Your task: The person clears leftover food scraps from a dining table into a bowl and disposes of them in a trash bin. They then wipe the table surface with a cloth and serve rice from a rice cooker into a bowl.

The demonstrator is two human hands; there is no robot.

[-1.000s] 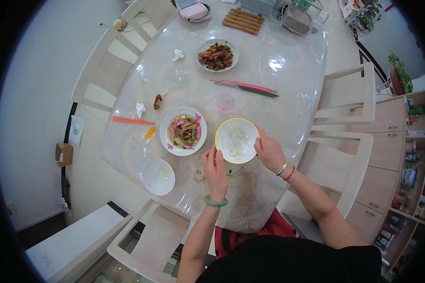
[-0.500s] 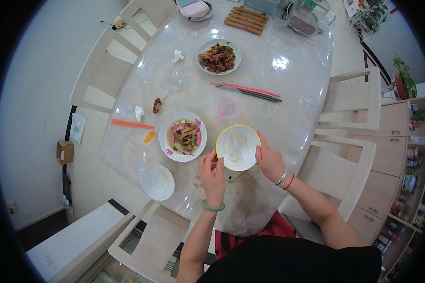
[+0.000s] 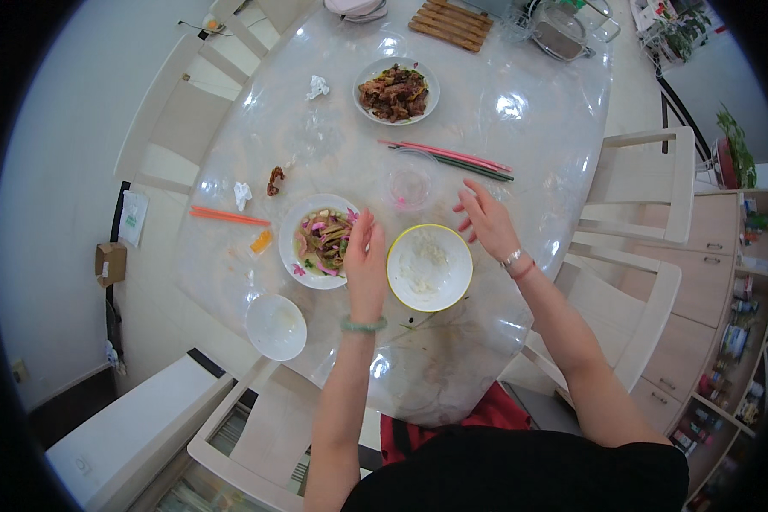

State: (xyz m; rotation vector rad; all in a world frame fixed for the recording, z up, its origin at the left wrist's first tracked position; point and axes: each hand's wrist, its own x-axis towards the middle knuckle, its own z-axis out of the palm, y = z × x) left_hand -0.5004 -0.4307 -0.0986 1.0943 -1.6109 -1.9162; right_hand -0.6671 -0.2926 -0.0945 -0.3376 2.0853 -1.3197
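Observation:
A white bowl with a yellow rim (image 3: 435, 282) stands on the table before me, with whitish food remnants inside. My left hand (image 3: 366, 264), below which a green bangle circles the wrist, hovers at the right edge of a plate of sliced meat and vegetables (image 3: 320, 241) and hides part of it. It holds nothing that I can see, its fingers extended. My right hand (image 3: 488, 224) is off the bowl, up and to its right, fingers apart and empty. Beyond it lie pink and green chopsticks (image 3: 461, 160), next to a clear plastic cup (image 3: 409, 188).
Farther back is a plate of browned meat (image 3: 394, 90). An empty-looking white bowl (image 3: 276, 328) stands near left, below orange chopsticks (image 3: 229, 215). Crumpled tissues (image 3: 242, 195) and a brown scrap (image 3: 275, 181) lie nearby. A wooden slatted trivet (image 3: 450, 25) is at the back; chairs (image 3: 636, 183) surround the table.
Both hands have let go of the yellow-rimmed bowl, which now stands on the table. My left hand moved up and left toward the plate; my right hand moved up and away.

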